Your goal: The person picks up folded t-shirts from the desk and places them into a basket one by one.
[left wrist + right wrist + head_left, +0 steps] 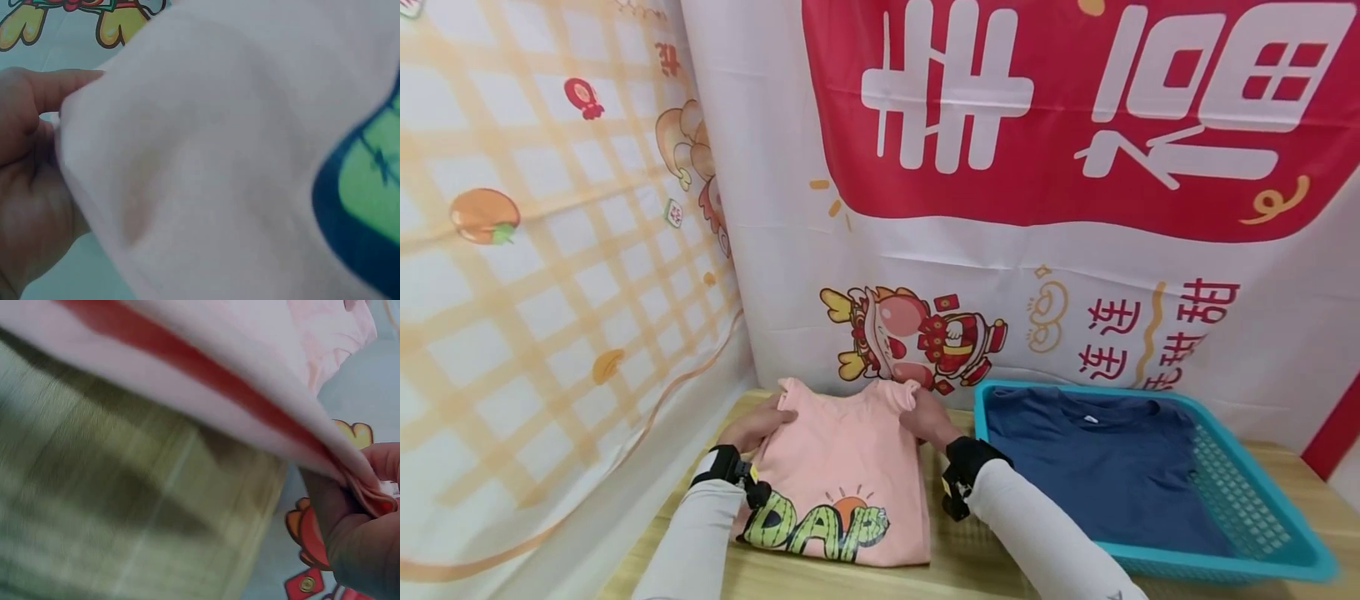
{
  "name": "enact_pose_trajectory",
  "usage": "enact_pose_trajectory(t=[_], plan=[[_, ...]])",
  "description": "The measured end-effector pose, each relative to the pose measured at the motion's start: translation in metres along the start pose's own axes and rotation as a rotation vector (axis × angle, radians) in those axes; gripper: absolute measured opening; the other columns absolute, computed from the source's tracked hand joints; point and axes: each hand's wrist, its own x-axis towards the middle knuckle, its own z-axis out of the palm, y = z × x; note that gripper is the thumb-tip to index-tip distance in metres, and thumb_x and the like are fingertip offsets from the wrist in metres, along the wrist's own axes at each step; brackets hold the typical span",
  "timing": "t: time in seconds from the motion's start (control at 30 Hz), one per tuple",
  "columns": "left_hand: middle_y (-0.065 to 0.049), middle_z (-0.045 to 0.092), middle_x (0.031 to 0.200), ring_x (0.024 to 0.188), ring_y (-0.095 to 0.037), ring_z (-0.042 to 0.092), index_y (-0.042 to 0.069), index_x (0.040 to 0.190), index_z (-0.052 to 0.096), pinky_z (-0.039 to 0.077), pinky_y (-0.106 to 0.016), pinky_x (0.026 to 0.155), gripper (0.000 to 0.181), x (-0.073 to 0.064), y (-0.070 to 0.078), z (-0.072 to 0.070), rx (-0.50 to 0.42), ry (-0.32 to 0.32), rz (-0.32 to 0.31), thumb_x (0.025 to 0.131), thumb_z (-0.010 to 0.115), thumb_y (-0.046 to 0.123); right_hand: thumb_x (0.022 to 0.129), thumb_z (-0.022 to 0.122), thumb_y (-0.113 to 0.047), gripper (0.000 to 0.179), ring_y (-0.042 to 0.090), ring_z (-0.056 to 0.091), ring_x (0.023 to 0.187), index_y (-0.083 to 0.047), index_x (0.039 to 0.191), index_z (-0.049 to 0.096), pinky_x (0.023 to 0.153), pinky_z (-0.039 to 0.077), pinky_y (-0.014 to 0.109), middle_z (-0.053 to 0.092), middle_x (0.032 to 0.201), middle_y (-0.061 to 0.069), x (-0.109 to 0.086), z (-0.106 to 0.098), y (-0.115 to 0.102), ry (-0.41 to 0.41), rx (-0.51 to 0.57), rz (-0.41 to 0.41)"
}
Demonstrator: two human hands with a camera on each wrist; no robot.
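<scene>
From afar, I watch the left hand (752, 427) and right hand (931, 418) each pinch an upper corner of the pink shirt (842, 450), likely to keep its front spread over the surface (962, 550), beside the teal basket (1243, 500); fabric partly hides the left grip.

Tbl (951, 557) gap btwn shirt (850, 450) & bskt (1217, 568); R wrist cam (956, 497) obstructs.

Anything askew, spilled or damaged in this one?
The wall cloth looks hung sideways: its writing and cartoon figure lie on their sides. No spill or damage shows on the pink shirt.
</scene>
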Motion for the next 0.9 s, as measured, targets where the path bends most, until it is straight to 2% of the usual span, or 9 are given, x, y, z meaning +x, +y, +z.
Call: enact_pose_trajectory(t=[0.07,0.13,0.2,0.33,0.47,0.53,0.63,0.77,0.9], plan=[[-0.028,0.005,0.154,0.139,-0.041,0.016,0.0,0.151,-0.005,0.02,-0.053,0.11,0.065,-0.002,0.004,-0.002,0.022,0.005,0.017,0.103,0.038,0.009,0.082,0.06,0.003,0.048,0.029,0.058,0.092,0.003,0.129,0.05,0.07,0.054,0.037,0.057,0.119,0.018,-0.004,-0.006,-0.005,0.014,0.029,-0.036],[-0.025,-0.01,0.155,0.141,-0.041,0.0,0.002,0.15,-0.012,0.009,-0.055,0.112,0.067,-0.003,0.009,-0.004,0.064,0.01,0.048,0.104,0.036,0.012,0.083,0.059,0.002,0.047,0.028,0.06,0.09,0.002,0.129,0.049,0.067,0.055,0.038,0.057,0.118,0.018,-0.008,-0.013,-0.009,0.016,0.058,-0.048],[-0.023,-0.015,0.155,0.142,-0.039,-0.008,0.004,0.15,-0.013,0.003,-0.056,0.112,0.067,-0.006,0.013,-0.005,0.121,0.032,0.072,0.105,0.035,0.016,0.084,0.058,0.001,0.043,0.028,0.061,0.084,0.003,0.126,0.05,0.061,0.055,0.039,0.058,0.115,0.019,-0.013,-0.021,-0.012,0.018,0.076,-0.055],[-0.023,-0.01,0.156,0.142,-0.039,-0.007,0.004,0.151,-0.01,0.002,-0.057,0.111,0.067,-0.011,0.024,-0.005,0.253,0.091,0.09,0.105,0.034,0.025,0.087,0.057,-0.003,0.041,0.025,0.064,0.076,0.005,0.127,0.051,0.055,0.055,0.039,0.059,0.113,0.021,-0.022,-0.036,-0.016,0.006,0.138,-0.079],[-0.025,-0.004,0.156,0.142,-0.042,0.0,0.004,0.152,-0.009,0.008,-0.058,0.11,0.068,-0.014,0.042,-0.001,0.321,0.114,0.099,0.105,0.033,0.03,0.09,0.058,-0.006,0.044,0.022,0.064,0.07,0.003,0.133,0.049,0.057,0.055,0.039,0.062,0.109,0.02,-0.03,-0.054,-0.023,0.018,0.136,-0.1],[-0.025,-0.002,0.156,0.142,-0.042,0.003,0.004,0.152,-0.009,0.009,-0.058,0.11,0.067,-0.013,0.054,0.002,0.32,0.115,0.13,0.105,0.033,0.03,0.092,0.057,-0.009,0.047,0.021,0.064,0.068,0.0,0.136,0.047,0.058,0.054,0.038,0.062,0.111,0.019,-0.032,-0.066,-0.029,0.034,0.09,-0.102],[-0.027,0.004,0.155,0.142,-0.042,0.007,0.003,0.152,-0.004,0.01,-0.058,0.11,0.064,-0.01,0.073,0.008,0.298,0.13,0.194,0.105,0.033,0.027,0.093,0.055,-0.009,0.051,0.022,0.064,0.076,-0.002,0.141,0.042,0.063,0.053,0.035,0.059,0.119,0.02,-0.034,-0.087,-0.04,0.047,0.056,-0.12],[-0.022,0.009,0.156,0.142,-0.039,0.011,0.006,0.153,0.002,0.011,-0.056,0.111,0.061,-0.005,0.103,0.021,0.264,0.153,0.247,0.105,0.034,0.027,0.091,0.054,-0.007,0.052,0.028,0.062,0.086,0.0,0.141,0.041,0.066,0.052,0.036,0.055,0.123,0.022,-0.034,-0.12,-0.048,0.07,0.086,-0.171],[-0.017,0.006,0.158,0.144,-0.033,0.008,0.009,0.153,0.001,0.009,-0.052,0.113,0.062,0.005,0.131,0.04,0.257,0.132,0.271,0.105,0.035,0.028,0.093,0.052,-0.005,0.053,0.034,0.06,0.097,0.002,0.143,0.036,0.071,0.052,0.037,0.051,0.126,0.026,-0.038,-0.154,-0.038,0.047,0.133,-0.215]])
